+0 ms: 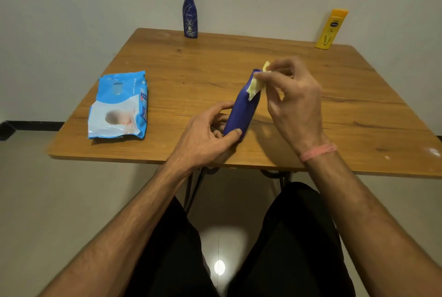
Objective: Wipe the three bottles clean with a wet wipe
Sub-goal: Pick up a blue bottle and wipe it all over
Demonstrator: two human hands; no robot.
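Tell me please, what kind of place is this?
Probably a plain room in a home, though I cannot be sure. A small wooden table stands against a bare wall, with a pack of baby wipes and lotion bottles, one dark blue and one yellow, on it.

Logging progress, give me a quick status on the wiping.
Left hand grips blue bottle base. Right hand pinches wipe at its neck. Two bottles untouched at back. Nothing blocking.

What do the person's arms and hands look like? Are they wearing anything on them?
Both arms are bare, with no sleeves and no gloves. The right hand has a thin pink band round its wrist. The left hand and its wrist wear nothing.
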